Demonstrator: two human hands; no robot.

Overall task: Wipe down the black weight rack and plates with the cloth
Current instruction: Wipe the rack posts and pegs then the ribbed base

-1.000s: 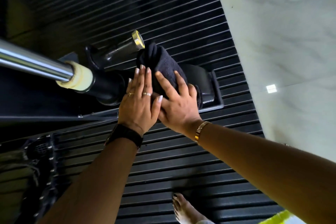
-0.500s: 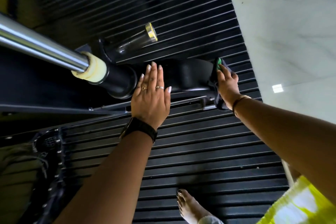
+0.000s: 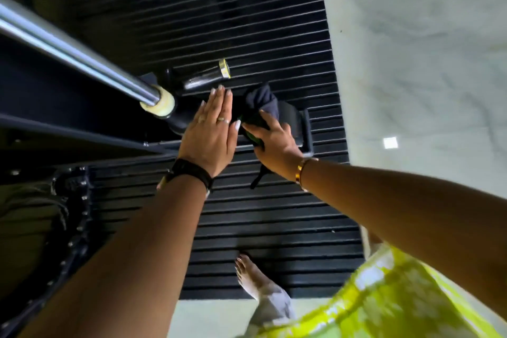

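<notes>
Cloth against black weight rack.
Right hand grips it; left hand flat, fingers straight, holding nothing.

Landmark: black steel rack foot. Up-left of it, long chrome bar and short chrome peg block entry. Left hand, flat, and right hand gripping dark bunched cloth cover its near side. Ribbed black rubber mat beyond it: free passage.

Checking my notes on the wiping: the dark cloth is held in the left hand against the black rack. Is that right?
Not quite. The head view shows the right hand gripping the dark cloth against the black rack; the left hand lies flat beside it, fingers straight.
</notes>
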